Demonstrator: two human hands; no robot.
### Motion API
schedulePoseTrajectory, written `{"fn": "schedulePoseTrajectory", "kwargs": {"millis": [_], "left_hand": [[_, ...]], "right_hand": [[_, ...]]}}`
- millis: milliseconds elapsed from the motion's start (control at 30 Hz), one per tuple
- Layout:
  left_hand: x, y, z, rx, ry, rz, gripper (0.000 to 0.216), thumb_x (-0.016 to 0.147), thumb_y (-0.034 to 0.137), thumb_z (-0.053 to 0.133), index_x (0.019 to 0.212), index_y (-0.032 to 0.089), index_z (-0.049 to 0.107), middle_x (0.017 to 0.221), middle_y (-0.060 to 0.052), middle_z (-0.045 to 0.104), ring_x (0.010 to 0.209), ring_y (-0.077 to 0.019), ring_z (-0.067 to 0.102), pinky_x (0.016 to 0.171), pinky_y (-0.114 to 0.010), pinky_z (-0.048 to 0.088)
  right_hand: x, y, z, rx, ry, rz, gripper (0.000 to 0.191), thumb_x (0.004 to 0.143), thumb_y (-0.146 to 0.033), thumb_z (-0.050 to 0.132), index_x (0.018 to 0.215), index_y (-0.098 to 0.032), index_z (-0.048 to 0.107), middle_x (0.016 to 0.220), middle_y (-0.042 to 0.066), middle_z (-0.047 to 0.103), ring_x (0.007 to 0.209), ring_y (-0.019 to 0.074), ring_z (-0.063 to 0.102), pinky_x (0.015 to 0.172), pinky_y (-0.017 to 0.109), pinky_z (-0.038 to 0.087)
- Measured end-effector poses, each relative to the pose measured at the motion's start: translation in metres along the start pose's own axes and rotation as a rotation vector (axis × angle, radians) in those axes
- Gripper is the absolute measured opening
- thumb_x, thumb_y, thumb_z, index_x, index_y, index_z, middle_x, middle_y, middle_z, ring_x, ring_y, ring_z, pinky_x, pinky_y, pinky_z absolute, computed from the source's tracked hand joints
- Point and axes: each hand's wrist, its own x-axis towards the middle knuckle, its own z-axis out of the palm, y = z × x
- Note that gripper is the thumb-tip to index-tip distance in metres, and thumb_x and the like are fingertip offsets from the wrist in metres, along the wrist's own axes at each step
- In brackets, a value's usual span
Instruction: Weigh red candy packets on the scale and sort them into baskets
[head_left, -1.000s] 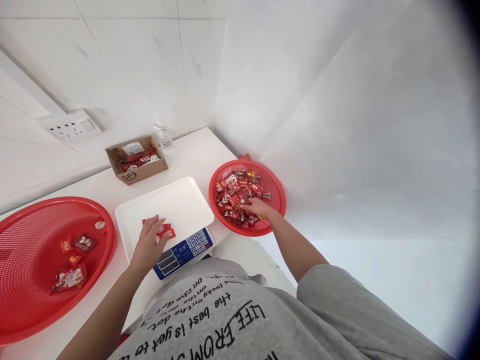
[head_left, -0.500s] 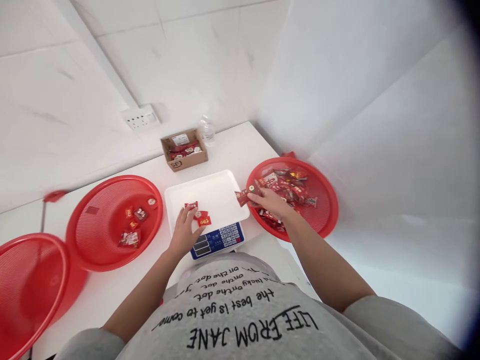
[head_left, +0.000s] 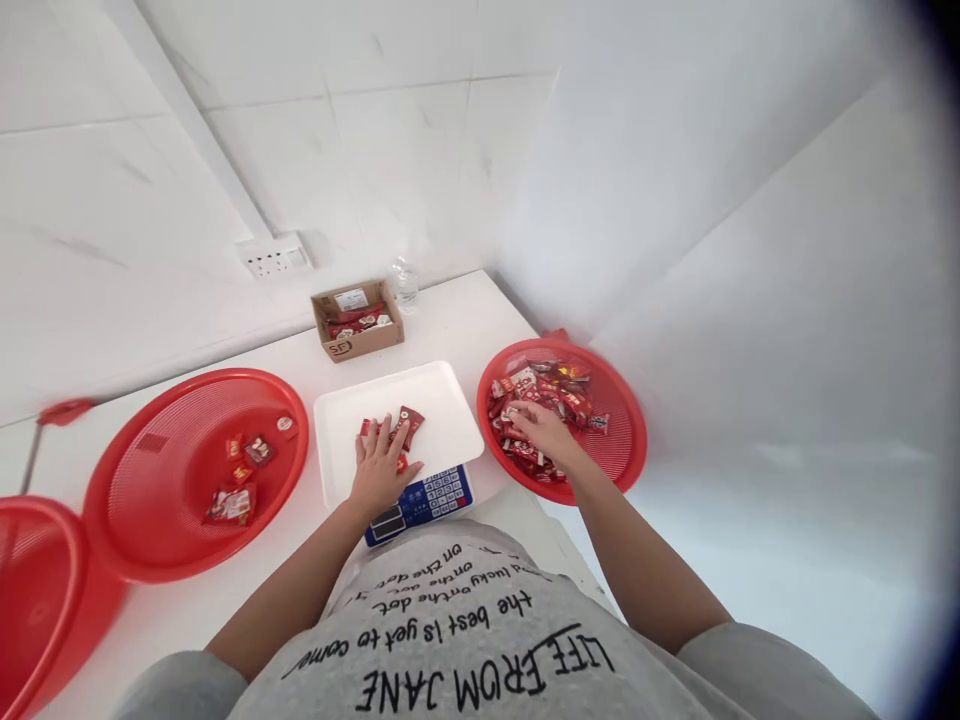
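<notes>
The left hand [head_left: 379, 470] lies palm down over the white tray [head_left: 446, 400] of a digital scale [head_left: 444, 494], near the centre of the frame. Its fingers are spread wide over a few red-wrapped packets [head_left: 410, 422], partly hiding them; one packet shows just beyond the fingertips.

The right hand [head_left: 544, 435] reaches into the red plastic basket [head_left: 621, 402] right of centre, its fingers bent and close together among a heap of mostly red snack packets [head_left: 577, 405]. Whether they grip one I cannot tell.

Left of the tray, a wider red basket [head_left: 161, 480] holds a handful of small wrapped pieces [head_left: 231, 503], loosely scattered. Another red basket [head_left: 37, 600] is cut off by the lower left edge.

Toward the back of the white desk [head_left: 465, 325], above the tray in the frame, an open cardboard box [head_left: 367, 345] contains more red packets, with a clear plastic bottle [head_left: 406, 290] just beside it.
</notes>
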Motion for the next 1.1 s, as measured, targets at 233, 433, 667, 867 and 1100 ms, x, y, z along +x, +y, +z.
{"fn": "schedulePoseTrajectory", "kwargs": {"millis": [233,433,667,867,1100], "left_hand": [[0.023,0.003,0.002,0.04,0.016,0.052,0.061,0.084,0.047,0.047,0.14,0.026,0.037,0.15,-0.01,0.027,0.139,-0.0343,0.014,0.108,-0.058,0.013],[0.017,0.002,0.003,0.005,0.017,0.003,0.063,0.086,0.049,0.041,0.142,0.022,0.031,0.15,-0.012,0.026,0.139,-0.0322,0.014,0.107,-0.059,0.016],[0.007,0.003,0.001,-0.034,0.032,-0.041,0.061,0.087,0.047,0.04,0.141,0.021,0.032,0.15,-0.013,0.025,0.14,-0.03,0.012,0.107,-0.059,0.015],[0.009,-0.001,0.001,-0.069,0.058,-0.067,0.062,0.087,0.049,0.039,0.142,0.021,0.03,0.15,-0.014,0.026,0.14,-0.0309,0.014,0.107,-0.058,0.016],[0.011,0.006,-0.002,-0.109,0.064,-0.115,0.064,0.087,0.05,0.038,0.143,0.019,0.026,0.149,-0.017,0.025,0.139,-0.0331,0.015,0.106,-0.059,0.02]], "right_hand": [[0.037,0.019,-0.029,-0.659,0.164,-0.14,0.047,0.081,-0.029,0.053,0.126,-0.018,0.052,0.138,0.012,0.043,0.13,0.0266,0.033,0.108,0.04,0.025],[0.074,0.016,-0.016,-0.889,0.045,-0.06,0.065,0.079,-0.045,0.055,0.139,-0.028,0.034,0.153,0.008,0.015,0.139,0.032,0.008,0.107,0.054,0.017],[0.058,0.039,-0.015,-0.995,-0.075,-0.099,0.063,0.08,-0.048,0.051,0.138,-0.029,0.036,0.151,0.007,0.022,0.138,0.0299,0.011,0.107,0.056,0.007],[0.03,0.058,-0.044,-0.924,-0.157,-0.128,0.043,0.078,-0.05,0.056,0.113,-0.027,0.063,0.136,0.007,0.047,0.127,0.0293,0.035,0.11,0.048,0.007],[0.069,0.047,-0.101,-0.726,0.215,-0.159,0.044,0.086,-0.037,0.044,0.124,-0.017,0.053,0.13,0.011,0.048,0.121,0.0235,0.041,0.103,0.034,0.03]]}}
